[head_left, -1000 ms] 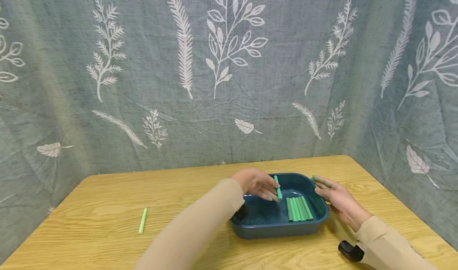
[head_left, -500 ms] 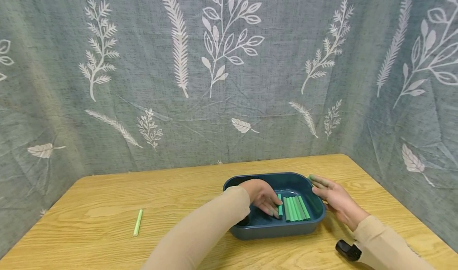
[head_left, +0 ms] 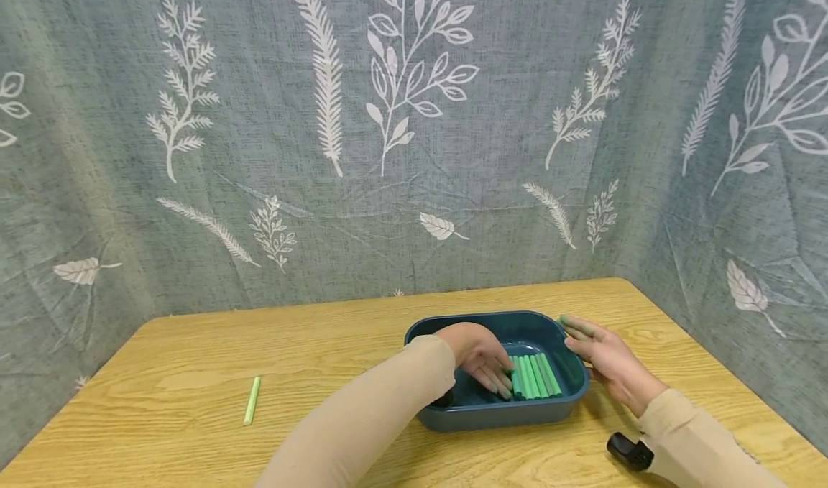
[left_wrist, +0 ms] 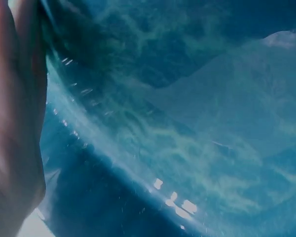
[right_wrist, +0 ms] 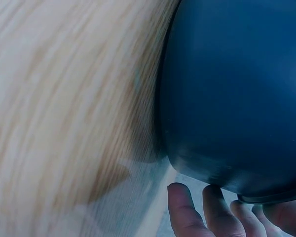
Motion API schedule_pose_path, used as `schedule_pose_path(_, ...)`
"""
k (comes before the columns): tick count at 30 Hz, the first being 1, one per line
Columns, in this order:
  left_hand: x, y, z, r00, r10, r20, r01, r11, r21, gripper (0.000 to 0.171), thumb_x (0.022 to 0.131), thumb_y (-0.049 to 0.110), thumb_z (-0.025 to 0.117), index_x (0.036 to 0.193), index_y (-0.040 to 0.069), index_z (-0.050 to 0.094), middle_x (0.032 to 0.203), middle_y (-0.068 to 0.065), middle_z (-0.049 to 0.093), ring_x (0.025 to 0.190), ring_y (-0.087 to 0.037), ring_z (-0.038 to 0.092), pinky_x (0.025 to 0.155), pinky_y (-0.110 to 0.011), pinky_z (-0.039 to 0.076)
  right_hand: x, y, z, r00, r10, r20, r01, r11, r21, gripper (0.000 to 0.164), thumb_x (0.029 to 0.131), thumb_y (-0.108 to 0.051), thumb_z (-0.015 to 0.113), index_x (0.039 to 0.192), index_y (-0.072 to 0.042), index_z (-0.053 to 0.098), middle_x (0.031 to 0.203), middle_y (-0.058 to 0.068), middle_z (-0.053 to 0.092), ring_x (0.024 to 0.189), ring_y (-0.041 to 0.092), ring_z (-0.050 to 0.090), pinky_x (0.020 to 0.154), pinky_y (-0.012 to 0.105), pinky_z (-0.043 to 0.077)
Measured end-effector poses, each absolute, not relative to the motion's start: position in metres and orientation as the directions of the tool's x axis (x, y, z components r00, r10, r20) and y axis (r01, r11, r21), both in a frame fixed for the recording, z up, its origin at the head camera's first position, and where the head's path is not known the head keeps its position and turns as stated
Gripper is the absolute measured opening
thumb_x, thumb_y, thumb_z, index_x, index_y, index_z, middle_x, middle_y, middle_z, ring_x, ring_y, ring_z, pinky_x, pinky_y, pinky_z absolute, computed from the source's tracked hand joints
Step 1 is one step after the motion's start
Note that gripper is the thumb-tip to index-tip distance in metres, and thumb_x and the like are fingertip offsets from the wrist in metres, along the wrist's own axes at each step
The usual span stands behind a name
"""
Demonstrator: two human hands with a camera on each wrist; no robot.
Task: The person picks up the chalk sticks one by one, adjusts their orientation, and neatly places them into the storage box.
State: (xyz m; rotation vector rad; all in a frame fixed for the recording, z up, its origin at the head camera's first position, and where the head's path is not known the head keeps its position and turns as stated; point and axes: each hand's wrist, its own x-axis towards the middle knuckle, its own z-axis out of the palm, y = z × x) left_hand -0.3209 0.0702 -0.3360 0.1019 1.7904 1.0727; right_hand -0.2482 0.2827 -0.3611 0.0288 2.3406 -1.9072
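In the head view, several green chalk sticks [head_left: 533, 376] lie side by side in a dark blue bin [head_left: 491, 420]. My left hand [head_left: 481, 366] reaches down into the bin, straight fingers against the left side of the row, touching its leftmost stick [head_left: 516, 384]. The left wrist view shows part of this hand [left_wrist: 15, 123] beside the shiny inner wall. My right hand [head_left: 611, 362] rests against the bin's right end with fingers extended, thumb at the rim. In the right wrist view its fingers [right_wrist: 185, 210] show next to the bin's outer wall [right_wrist: 237, 108].
A single pale green chalk stick [head_left: 252, 400] lies far left on the wooden table [head_left: 194, 373]. Leaf-patterned curtains [head_left: 362, 244] hang behind the table and at its sides. Black wrist devices sit on both arms, the right one [head_left: 629, 452] near the tabletop.
My left hand has lowered the chalk stick it pinched into the bin and moved it right, up against the row. The right hand has stayed at the bin's end.
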Motion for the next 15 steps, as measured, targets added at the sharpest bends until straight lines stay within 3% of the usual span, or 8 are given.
schedule_pose_path(10, -0.316, 0.051, -0.314, -0.568, 0.506, -0.648, -0.386, 0.532, 0.754, 0.040, 0.103, 0.011, 0.051, 0.136, -0.010, 0.048, 0.117, -0.028, 0.063, 0.117, -0.038, 0.058, 0.100, -0.041, 0.049, -0.249, 0.279, -0.359, -0.991, -0.076, -0.115, 0.096, 0.213, -0.972, 0.059, 0.105, -0.009, 0.041, 0.154, 0.003, 0.010, 0.157, 0.026, 0.008, 0.141, 0.048, 0.015, 0.082, 0.033, 0.052)
schedule_pose_path(15, -0.314, 0.037, -0.291, -0.584, 0.569, -0.579, -0.371, 0.447, 0.814, 0.045, 0.105, 0.012, 0.045, 0.145, -0.007, 0.037, 0.130, -0.029, 0.055, 0.123, -0.039, 0.053, 0.105, -0.041, 0.044, -0.247, 0.278, -0.358, -0.990, -0.073, -0.122, 0.104, 0.211, -0.972, 0.059, 0.105, -0.008, 0.040, 0.154, 0.003, 0.009, 0.157, 0.027, 0.007, 0.141, 0.048, 0.014, 0.080, 0.031, 0.052)
